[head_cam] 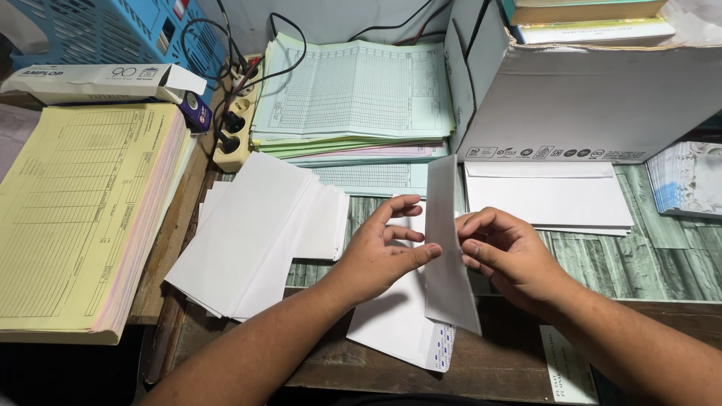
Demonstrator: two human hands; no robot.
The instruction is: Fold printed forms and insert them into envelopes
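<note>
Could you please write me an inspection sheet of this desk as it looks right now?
Surface: wooden desk with a green plank-pattern covering at the right.
Job's things: white envelope held upright between both hands; another white envelope lies flat under them.
Clutter: fanned white envelopes at left; flat envelope pile at right; yellow form pad; green form stack; white cardboard box; long white carton.
Grippers: left hand and right hand pinch the envelope's edges.
Cables: black cables run to a cream power strip.
Surroundings: blue plastic basket; books atop the box.
</note>
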